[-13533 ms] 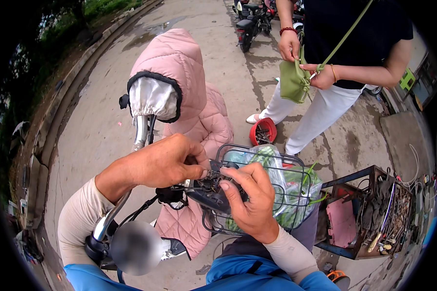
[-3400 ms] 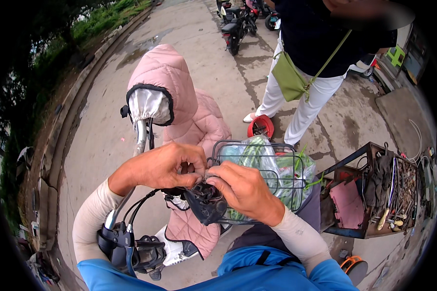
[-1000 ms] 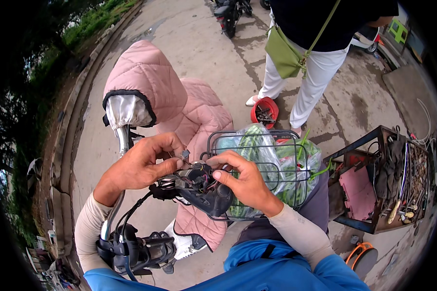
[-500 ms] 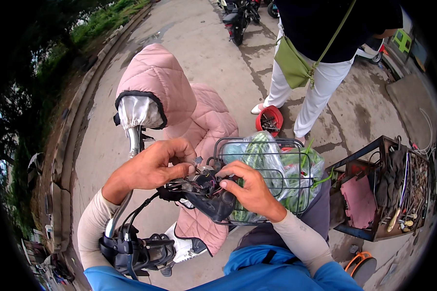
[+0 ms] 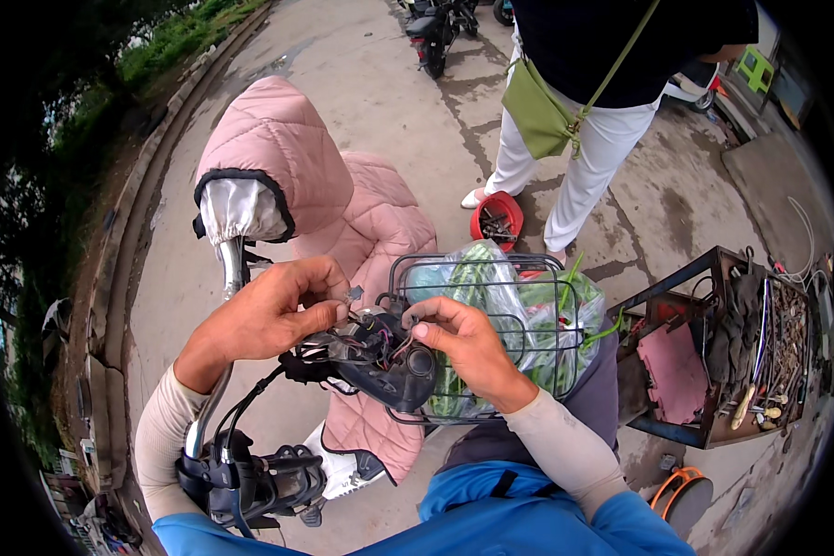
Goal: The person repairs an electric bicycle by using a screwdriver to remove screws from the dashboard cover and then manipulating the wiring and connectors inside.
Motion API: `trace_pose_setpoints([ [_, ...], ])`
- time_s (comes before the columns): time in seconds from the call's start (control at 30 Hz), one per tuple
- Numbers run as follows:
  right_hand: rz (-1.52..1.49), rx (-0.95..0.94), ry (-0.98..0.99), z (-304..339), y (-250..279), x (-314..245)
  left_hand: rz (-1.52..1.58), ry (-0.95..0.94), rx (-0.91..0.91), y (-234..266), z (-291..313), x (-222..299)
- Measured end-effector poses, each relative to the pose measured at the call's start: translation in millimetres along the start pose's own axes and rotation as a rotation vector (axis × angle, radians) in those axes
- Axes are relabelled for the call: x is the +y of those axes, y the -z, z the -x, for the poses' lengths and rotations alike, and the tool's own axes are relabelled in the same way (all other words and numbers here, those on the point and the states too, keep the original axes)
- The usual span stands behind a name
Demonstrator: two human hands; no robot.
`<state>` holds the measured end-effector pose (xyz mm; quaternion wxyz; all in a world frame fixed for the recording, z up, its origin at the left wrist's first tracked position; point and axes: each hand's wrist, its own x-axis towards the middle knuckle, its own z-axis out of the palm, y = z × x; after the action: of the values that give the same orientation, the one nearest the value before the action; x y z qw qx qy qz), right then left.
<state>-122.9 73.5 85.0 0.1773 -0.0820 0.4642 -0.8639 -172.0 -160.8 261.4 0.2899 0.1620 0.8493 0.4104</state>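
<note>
In front of me is the opened black dashboard housing (image 5: 400, 382) of an electric bike or scooter, with a tangle of thin wires (image 5: 380, 334) bared in its top. My left hand (image 5: 264, 310) reaches over the housing's left side, thumb and forefinger pinched on a small grey wire connector (image 5: 354, 294). Across from it, my right hand (image 5: 468, 341) is closed, thumb against forefinger at the wires on the right side; its fingertips partly hide what they grip. Just beyond the housing sits a black wire basket (image 5: 579, 324) holding bagged green vegetables (image 5: 482, 283).
A pink quilted cover (image 5: 283, 139) hangs over the handlebar. Ahead stands a person in white trousers (image 5: 588, 176), beside a red bucket (image 5: 498, 211) of metal parts. At right is a metal tool rack (image 5: 709, 434); an orange-framed stool (image 5: 686, 496) stands below it.
The whole view has shifted slightly, so things sit a little further left and higher. My right thumb and fingers have drawn closer together at the wires; my left hand keeps its pinch.
</note>
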Motion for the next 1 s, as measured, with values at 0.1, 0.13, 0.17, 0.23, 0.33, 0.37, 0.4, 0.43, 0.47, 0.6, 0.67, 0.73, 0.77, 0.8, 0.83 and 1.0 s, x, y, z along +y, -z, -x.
trace_pose_setpoints([
  [0.1,-0.074,0.011,-0.018,-3.7,4.7,7.1,-0.042,-0.001,0.007,0.6,-0.9,2.0],
  [0.13,-0.105,0.012,-0.019,-3.8,4.8,7.2,-0.066,-0.009,0.013,0.9,-0.5,3.2],
  [0.17,-0.103,0.013,-0.018,-3.2,4.4,6.3,-0.065,-0.012,0.012,0.9,-0.2,3.7],
  [0.23,-0.161,0.005,-0.038,-4.0,4.5,7.8,-0.064,-0.020,0.017,1.0,-0.4,1.8],
  [0.33,-0.121,0.008,-0.001,-0.9,-4.3,-0.5,-0.110,-0.036,0.022,1.1,-0.7,1.8],
  [0.37,-0.121,0.006,-0.004,0.0,-6.0,-2.5,-0.108,-0.034,0.024,0.9,0.0,3.3],
  [0.4,0.189,-0.016,0.209,-0.2,-6.9,-4.6,-0.124,-0.015,0.013,1.1,0.3,6.1],
  [0.43,0.500,-0.037,0.421,-0.2,-8.2,-7.4,-0.141,0.004,0.002,1.3,0.2,7.9],
  [0.47,0.510,-0.057,0.427,0.6,-11.0,-12.4,-0.142,0.006,0.005,1.3,-0.5,8.3],
  [0.6,0.569,-0.055,0.466,4.7,-15.4,-11.5,-0.157,-0.029,-0.011,0.5,-1.8,2.8],
  [0.67,0.598,-0.055,0.481,4.7,-16.0,-9.8,-0.144,-0.052,-0.006,0.4,-0.6,3.1],
  [0.73,0.630,-0.052,0.497,6.4,-16.3,-9.1,-0.169,-0.019,-0.020,0.8,-0.4,7.9],
  [0.77,0.673,-0.051,0.495,8.7,-16.0,-9.0,-0.170,-0.022,-0.018,-0.2,-0.5,5.6],
  [0.8,0.713,-0.054,0.499,8.2,-16.0,-8.9,-0.173,-0.050,-0.039,-0.3,-0.7,1.5],
  [0.83,0.712,-0.060,0.509,7.8,-15.5,-8.2,-0.176,-0.078,-0.060,0.7,-0.4,0.2],
  [1.0,0.698,-0.094,0.457,6.7,-16.7,-18.1,-0.209,-0.071,-0.088,1.8,-1.5,1.6],
])
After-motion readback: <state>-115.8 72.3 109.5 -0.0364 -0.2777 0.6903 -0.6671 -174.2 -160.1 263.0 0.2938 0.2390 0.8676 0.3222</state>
